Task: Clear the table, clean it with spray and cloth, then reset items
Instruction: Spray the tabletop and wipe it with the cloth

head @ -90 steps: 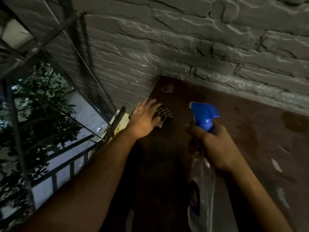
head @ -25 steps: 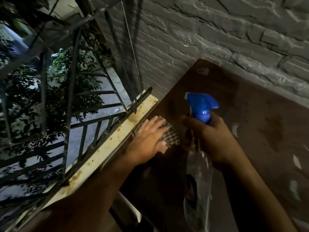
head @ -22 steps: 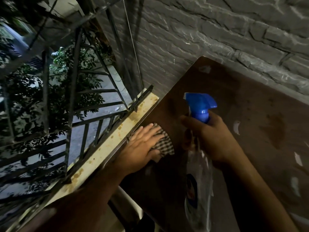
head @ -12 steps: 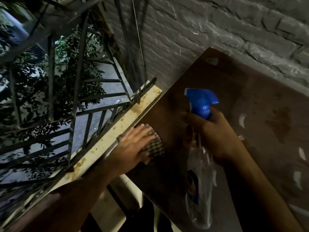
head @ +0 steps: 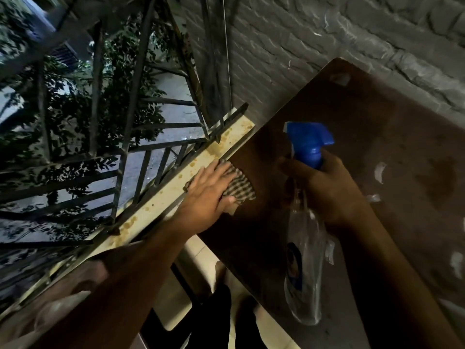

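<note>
**Entry: wiping the left edge of the table, bottle in reserve**

- Left hand [head: 208, 190]: I am pressing it flat, fingers straight, on the checked cloth [head: 239, 188], which is lying on the table [head: 377, 137] right at its left edge, beside the stained pale ledge [head: 176, 187] under the iron railing [head: 141, 157].
- Right hand [head: 324, 187]: I am gripping the neck of the clear spray bottle [head: 305, 268] just below its blue trigger head [head: 308, 142]; the bottle is hanging above the table, nozzle pointing right. Whether a finger is on the trigger I cannot tell.
- Table surface: dark brown, showing darker blotches toward the right and pale flecks [head: 378, 171] that may be torn residue or glare. The brick wall [head: 352, 34] is running along its far side.
- Stage, as I judge it: the table is cleared and I am in the wiping step; resetting is not yet begun.

Risks from here:
- The cloth is sitting on the very edge; a stroke carried too far left could push it off onto the ledge or through the railing.
- The light is poor, so I could be missing patches.
- The bottle is tilting in one hand; a loosened grip could be dropping it onto the table or floor.
</note>
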`<state>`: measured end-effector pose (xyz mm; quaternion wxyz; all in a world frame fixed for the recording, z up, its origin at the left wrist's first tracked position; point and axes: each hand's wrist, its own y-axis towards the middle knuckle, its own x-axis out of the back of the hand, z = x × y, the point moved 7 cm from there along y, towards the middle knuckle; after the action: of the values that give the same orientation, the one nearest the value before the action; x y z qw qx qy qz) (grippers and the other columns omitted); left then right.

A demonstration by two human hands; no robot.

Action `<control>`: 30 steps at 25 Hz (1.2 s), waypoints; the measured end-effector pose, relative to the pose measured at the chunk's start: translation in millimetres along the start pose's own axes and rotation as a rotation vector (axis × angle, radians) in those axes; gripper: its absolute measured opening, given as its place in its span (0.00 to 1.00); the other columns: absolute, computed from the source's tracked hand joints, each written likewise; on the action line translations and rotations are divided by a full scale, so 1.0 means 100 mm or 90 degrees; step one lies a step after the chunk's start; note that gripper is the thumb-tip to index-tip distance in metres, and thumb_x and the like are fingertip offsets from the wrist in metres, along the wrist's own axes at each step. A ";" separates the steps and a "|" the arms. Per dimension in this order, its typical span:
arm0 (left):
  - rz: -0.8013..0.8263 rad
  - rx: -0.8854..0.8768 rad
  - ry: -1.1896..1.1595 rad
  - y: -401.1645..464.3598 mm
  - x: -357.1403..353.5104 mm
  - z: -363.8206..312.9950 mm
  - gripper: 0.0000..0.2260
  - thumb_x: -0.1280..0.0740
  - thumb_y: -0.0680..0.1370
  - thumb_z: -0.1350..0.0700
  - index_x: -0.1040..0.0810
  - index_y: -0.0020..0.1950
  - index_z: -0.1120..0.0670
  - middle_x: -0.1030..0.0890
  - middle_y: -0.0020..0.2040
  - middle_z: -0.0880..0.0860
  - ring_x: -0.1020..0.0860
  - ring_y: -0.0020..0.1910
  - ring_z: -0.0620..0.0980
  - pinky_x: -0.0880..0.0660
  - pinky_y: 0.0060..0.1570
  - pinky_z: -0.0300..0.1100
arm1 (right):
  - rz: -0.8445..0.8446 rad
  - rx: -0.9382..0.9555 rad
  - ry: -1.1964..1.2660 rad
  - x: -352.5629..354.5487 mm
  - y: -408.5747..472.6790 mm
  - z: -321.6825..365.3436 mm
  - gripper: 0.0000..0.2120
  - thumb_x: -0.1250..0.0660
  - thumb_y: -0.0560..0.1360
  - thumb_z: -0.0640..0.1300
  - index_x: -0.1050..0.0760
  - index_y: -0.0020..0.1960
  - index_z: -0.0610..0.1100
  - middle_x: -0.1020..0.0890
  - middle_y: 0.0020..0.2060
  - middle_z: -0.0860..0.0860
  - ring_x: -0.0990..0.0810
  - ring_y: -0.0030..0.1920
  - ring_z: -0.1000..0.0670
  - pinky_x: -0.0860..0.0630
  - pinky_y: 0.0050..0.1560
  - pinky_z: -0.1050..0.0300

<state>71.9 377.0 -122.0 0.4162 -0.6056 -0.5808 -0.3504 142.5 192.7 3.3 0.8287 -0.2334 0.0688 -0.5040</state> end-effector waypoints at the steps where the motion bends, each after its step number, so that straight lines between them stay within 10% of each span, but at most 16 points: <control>1: -0.003 0.033 0.001 0.09 0.02 -0.06 0.25 0.40 0.80 0.47 0.39 0.76 0.48 0.44 0.78 0.49 0.56 0.77 0.46 0.59 0.76 0.50 | -0.004 0.003 0.014 -0.01 0.00 0.00 0.10 0.31 0.74 0.46 0.26 0.54 0.47 0.18 0.33 0.51 0.19 0.32 0.51 0.19 0.39 0.49; 5: 0.057 -0.159 0.032 -0.56 -0.30 -0.50 0.24 0.42 0.79 0.46 0.37 0.75 0.47 0.45 0.78 0.47 0.55 0.78 0.46 0.59 0.75 0.47 | 0.013 -0.001 0.027 -0.06 -0.12 -0.03 0.09 0.32 0.75 0.44 0.26 0.54 0.47 0.20 0.32 0.51 0.21 0.30 0.54 0.24 0.36 0.55; 10: -0.027 0.061 0.007 -0.26 0.06 0.06 0.24 0.40 0.80 0.47 0.40 0.76 0.47 0.45 0.78 0.47 0.56 0.77 0.46 0.52 0.75 0.56 | 0.000 0.031 -0.002 -0.03 -0.28 -0.11 0.05 0.31 0.74 0.44 0.26 0.48 0.48 0.19 0.30 0.51 0.21 0.31 0.52 0.21 0.36 0.54; 15: 0.063 -0.167 0.023 -0.82 -0.23 -0.37 0.23 0.43 0.80 0.45 0.37 0.75 0.48 0.45 0.78 0.46 0.54 0.78 0.45 0.57 0.76 0.47 | 0.022 0.013 0.036 -0.09 -0.40 -0.21 0.20 0.29 0.65 0.52 0.24 0.53 0.44 0.18 0.34 0.48 0.20 0.34 0.47 0.22 0.38 0.49; 19: -0.005 0.022 0.016 -0.41 0.08 0.11 0.25 0.41 0.80 0.46 0.41 0.76 0.47 0.46 0.78 0.47 0.57 0.77 0.43 0.57 0.76 0.51 | -0.009 0.024 0.027 -0.19 -0.44 -0.27 0.17 0.27 0.68 0.49 0.24 0.52 0.43 0.19 0.34 0.47 0.21 0.35 0.45 0.23 0.41 0.44; 23: 0.094 -0.165 0.048 -0.89 -0.24 -0.26 0.25 0.40 0.80 0.46 0.40 0.76 0.46 0.49 0.78 0.44 0.58 0.77 0.43 0.61 0.75 0.45 | -0.037 0.009 0.055 -0.20 -0.57 -0.28 0.13 0.29 0.69 0.47 0.24 0.51 0.43 0.20 0.36 0.44 0.23 0.37 0.43 0.24 0.43 0.43; 27: 0.008 0.020 0.009 -0.41 0.10 0.14 0.25 0.40 0.80 0.48 0.42 0.76 0.45 0.47 0.79 0.45 0.57 0.77 0.43 0.58 0.76 0.51 | -0.033 0.006 0.072 -0.18 -0.74 -0.23 0.14 0.29 0.69 0.46 0.25 0.53 0.44 0.20 0.34 0.46 0.21 0.33 0.47 0.22 0.39 0.48; 30: 0.040 -0.080 0.033 -0.53 -0.10 -0.26 0.25 0.41 0.80 0.46 0.41 0.76 0.45 0.48 0.79 0.45 0.59 0.77 0.43 0.64 0.74 0.44 | -0.054 0.017 0.085 -0.13 -0.78 -0.24 0.16 0.27 0.70 0.47 0.25 0.53 0.41 0.21 0.34 0.45 0.22 0.33 0.45 0.22 0.37 0.46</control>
<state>20.1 348.0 -115.3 0.4032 -0.6393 -0.5275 -0.3880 65.1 167.0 16.4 0.8032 -0.1910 0.1077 -0.5539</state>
